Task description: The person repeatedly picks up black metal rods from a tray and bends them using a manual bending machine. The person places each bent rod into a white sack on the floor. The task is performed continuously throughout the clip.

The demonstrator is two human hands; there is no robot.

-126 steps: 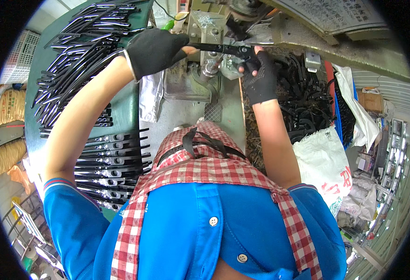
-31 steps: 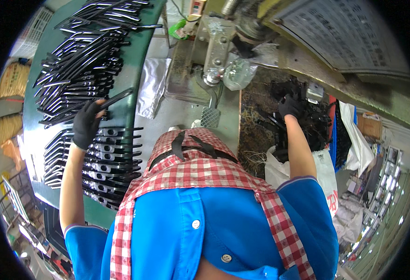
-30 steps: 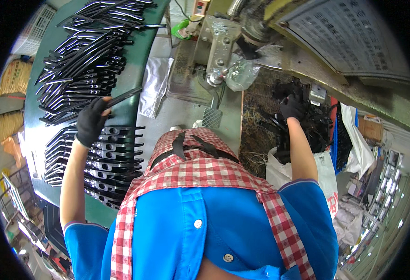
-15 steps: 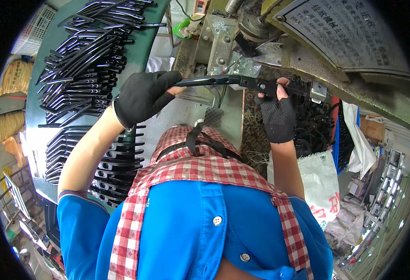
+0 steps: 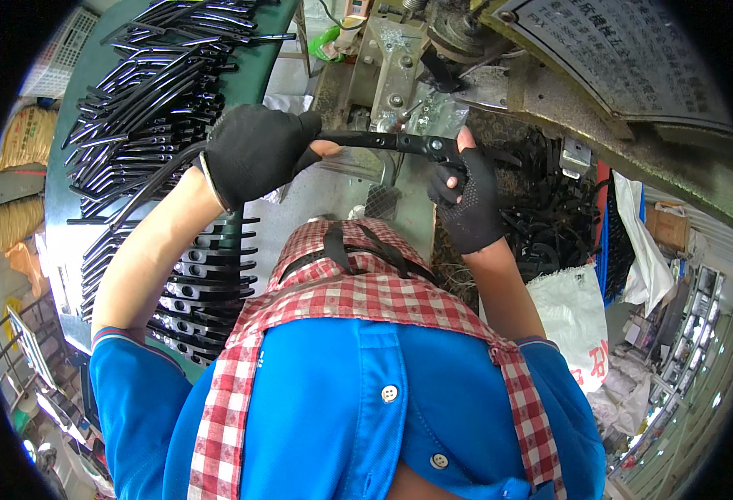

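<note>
Both my hands wear black fingerless gloves and hold one black bent metal bar (image 5: 366,139) level in front of me. My left hand (image 5: 262,154) is wrapped round its middle; a dark, bent length shows on the far side of that hand, over the table. Around the bar's right end, by a joint with a round rivet, the fingers of my right hand (image 5: 471,196) are curled, with one digit pointing up. The glove partly hides that end. Many similar black bars (image 5: 150,108) lie heaped on the green table (image 5: 254,92) at left, with a neat row nearer me.
A greasy metal machine (image 5: 542,92) with a lettered plate (image 5: 625,50) fills the upper right. Small loose hardware in clear plastic (image 5: 437,112) lies on its bed. Black parts (image 5: 542,225) are piled at right, beside a white woven sack (image 5: 571,321).
The bar has shifted left and turned, and a bent length now shows beyond my left hand. My right hand has moved left and changed its grip at the jointed end.
</note>
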